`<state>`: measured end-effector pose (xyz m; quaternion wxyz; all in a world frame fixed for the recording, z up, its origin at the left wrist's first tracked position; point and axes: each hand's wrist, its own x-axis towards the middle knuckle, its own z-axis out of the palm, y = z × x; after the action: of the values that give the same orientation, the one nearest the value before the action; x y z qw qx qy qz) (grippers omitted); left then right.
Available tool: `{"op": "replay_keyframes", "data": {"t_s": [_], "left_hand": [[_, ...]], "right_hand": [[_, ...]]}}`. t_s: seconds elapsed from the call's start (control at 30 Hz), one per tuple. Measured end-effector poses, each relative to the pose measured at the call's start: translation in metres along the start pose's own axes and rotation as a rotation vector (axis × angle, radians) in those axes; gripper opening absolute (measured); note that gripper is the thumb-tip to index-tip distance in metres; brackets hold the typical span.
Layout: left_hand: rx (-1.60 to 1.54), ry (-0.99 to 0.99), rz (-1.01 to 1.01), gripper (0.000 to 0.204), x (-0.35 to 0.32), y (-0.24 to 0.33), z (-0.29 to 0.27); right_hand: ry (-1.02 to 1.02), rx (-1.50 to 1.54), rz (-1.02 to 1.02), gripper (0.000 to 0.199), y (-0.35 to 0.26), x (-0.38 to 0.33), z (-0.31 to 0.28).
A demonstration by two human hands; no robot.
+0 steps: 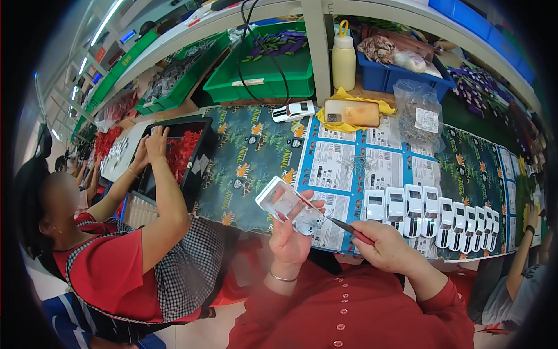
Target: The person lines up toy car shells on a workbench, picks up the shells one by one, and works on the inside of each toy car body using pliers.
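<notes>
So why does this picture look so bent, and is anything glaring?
Head view: a fisheye lens, so the white shelf edge bows and the corners go black; head view: tube lights glare at upper left; head view: the left hand looks fairly sharp.

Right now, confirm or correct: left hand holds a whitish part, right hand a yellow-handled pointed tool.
Wrong handle colour: the head view shows the right hand holding a red-handled pointed tool. The left hand does hold a whitish part.

Bright tube lights (pixel 107 22) glow at upper left; a pale shelf frame (pixel 315 52) rises behind the sheet-covered desk (pixel 229 148); a red stool (pixel 239 279) stands on light flooring (pixel 216 326).
</notes>
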<state>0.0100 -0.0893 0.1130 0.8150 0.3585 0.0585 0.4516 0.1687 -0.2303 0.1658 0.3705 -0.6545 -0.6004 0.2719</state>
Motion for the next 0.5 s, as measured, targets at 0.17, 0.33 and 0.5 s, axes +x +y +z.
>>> {"op": "replay_keyframes", "data": {"t_s": [0.17,0.33,0.5], "left_hand": [[-0.011,-0.017,0.040,0.073,-0.0031,-0.0044,-0.0005],[-0.055,-0.015,0.069,0.077,-0.0025,-0.0040,0.0061],[0.032,0.011,0.072,0.073,-0.0041,-0.0071,0.0010]], "right_hand": [[0.022,-0.116,-0.051,0.026,-0.0034,0.0008,0.0043],[0.000,-0.144,-0.024,0.026,-0.0052,0.0029,0.0047],[-0.003,-0.149,-0.040,0.026,-0.0053,0.0040,0.0048]]}}
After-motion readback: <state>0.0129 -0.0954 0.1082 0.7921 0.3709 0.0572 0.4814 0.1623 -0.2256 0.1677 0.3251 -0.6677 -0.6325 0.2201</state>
